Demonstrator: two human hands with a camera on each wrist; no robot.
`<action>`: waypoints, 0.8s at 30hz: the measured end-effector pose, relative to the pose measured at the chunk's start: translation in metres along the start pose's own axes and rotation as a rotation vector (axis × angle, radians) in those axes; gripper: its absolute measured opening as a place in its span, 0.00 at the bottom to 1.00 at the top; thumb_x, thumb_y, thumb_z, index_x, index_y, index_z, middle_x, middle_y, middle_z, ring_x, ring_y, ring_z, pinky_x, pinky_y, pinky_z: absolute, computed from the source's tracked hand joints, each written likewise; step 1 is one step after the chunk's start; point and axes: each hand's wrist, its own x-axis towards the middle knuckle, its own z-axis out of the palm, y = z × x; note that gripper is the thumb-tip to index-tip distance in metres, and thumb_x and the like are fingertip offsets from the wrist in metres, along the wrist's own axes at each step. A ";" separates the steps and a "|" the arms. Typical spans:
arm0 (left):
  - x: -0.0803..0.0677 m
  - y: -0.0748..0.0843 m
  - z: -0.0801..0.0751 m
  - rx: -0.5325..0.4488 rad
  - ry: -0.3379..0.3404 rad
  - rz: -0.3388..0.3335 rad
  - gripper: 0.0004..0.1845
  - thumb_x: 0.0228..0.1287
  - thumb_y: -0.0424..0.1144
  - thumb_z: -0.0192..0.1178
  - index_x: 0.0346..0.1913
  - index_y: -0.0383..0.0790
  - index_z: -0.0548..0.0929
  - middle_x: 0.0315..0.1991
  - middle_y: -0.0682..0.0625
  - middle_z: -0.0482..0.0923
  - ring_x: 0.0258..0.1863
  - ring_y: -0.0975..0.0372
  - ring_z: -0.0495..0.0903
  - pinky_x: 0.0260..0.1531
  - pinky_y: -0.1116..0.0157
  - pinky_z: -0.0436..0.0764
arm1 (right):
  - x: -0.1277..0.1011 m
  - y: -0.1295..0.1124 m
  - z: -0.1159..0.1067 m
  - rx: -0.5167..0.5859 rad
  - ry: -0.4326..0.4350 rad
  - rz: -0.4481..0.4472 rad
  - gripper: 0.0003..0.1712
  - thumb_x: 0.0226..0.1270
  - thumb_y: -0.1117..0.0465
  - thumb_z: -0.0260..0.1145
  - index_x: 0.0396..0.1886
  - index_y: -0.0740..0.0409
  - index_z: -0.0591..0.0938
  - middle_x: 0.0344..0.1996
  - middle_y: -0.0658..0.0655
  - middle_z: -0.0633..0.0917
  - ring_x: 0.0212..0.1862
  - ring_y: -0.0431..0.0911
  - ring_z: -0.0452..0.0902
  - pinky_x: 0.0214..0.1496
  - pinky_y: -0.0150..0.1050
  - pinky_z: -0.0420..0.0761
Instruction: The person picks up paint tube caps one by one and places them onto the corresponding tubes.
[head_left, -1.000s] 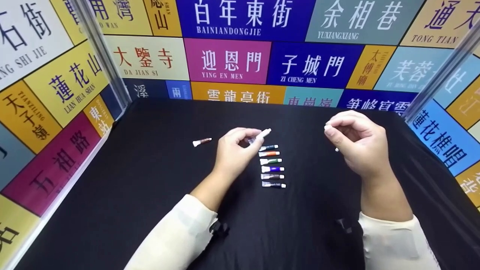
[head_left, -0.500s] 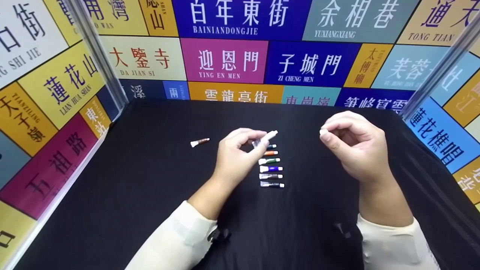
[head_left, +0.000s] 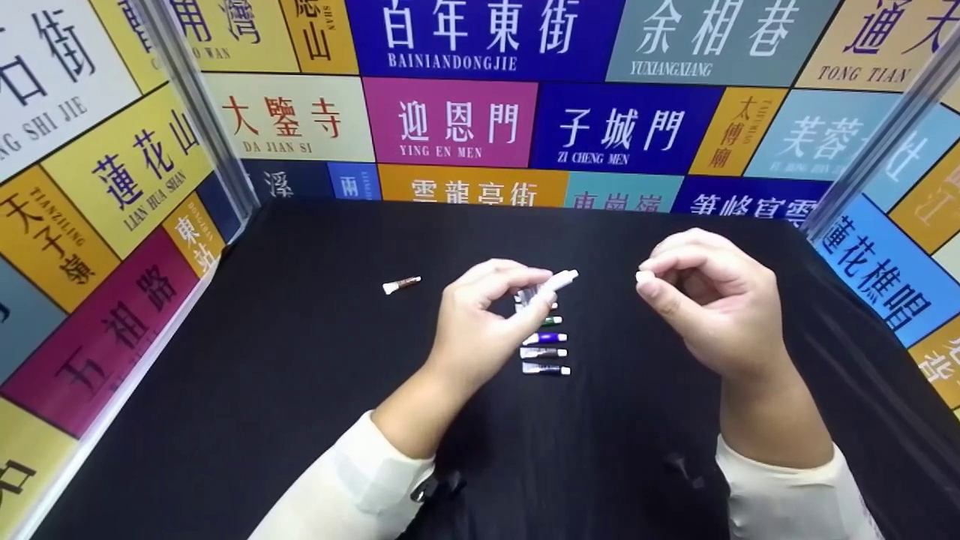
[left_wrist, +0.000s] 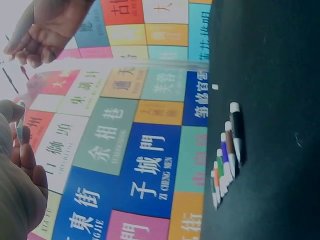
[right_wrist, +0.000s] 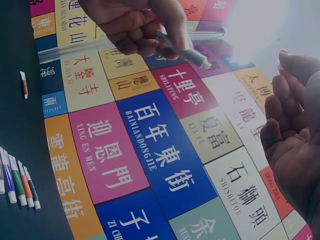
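My left hand (head_left: 487, 319) pinches a white paint tube (head_left: 561, 280) between thumb and fingertips, its narrow end toward the right. In the right wrist view this tube (right_wrist: 194, 57) is in the air, pale along its body. Across a gap, my right hand (head_left: 716, 307) holds a small white cap (head_left: 643, 277) between thumb and forefinger, the other fingers curled. Beneath the left hand lies a column of small paint tubes, among them a blue tube (head_left: 544, 338), a brown tube (head_left: 544, 352) and a black tube (head_left: 546, 369). The farthest ones are partly hidden by that hand.
A reddish-brown paint tube (head_left: 402, 285) lies apart on the left of the black cloth (head_left: 315, 360). On the cloth, the left wrist view shows a small white piece (left_wrist: 215, 87). Panels with printed signs (head_left: 450, 122) stand at the back and sides.
My left hand has moved right and slightly nearer with the white paint tube, now covering more of the column. My right hand has shifted slightly left and down, still pinching the cap.
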 end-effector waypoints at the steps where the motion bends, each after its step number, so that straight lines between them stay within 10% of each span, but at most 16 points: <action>1: 0.000 0.002 0.000 -0.002 -0.002 0.007 0.10 0.66 0.42 0.76 0.48 0.47 0.95 0.41 0.56 0.92 0.43 0.63 0.87 0.43 0.67 0.86 | 0.000 -0.001 0.001 -0.003 0.001 -0.004 0.08 0.57 0.82 0.74 0.34 0.84 0.83 0.34 0.60 0.87 0.37 0.45 0.80 0.38 0.27 0.83; 24: -0.002 0.027 -0.006 0.137 -0.042 0.189 0.11 0.64 0.40 0.77 0.49 0.47 0.95 0.44 0.54 0.92 0.47 0.64 0.87 0.49 0.68 0.82 | -0.005 -0.005 0.008 -0.167 -0.113 0.036 0.12 0.54 0.87 0.72 0.37 0.76 0.88 0.35 0.63 0.88 0.36 0.42 0.81 0.37 0.25 0.82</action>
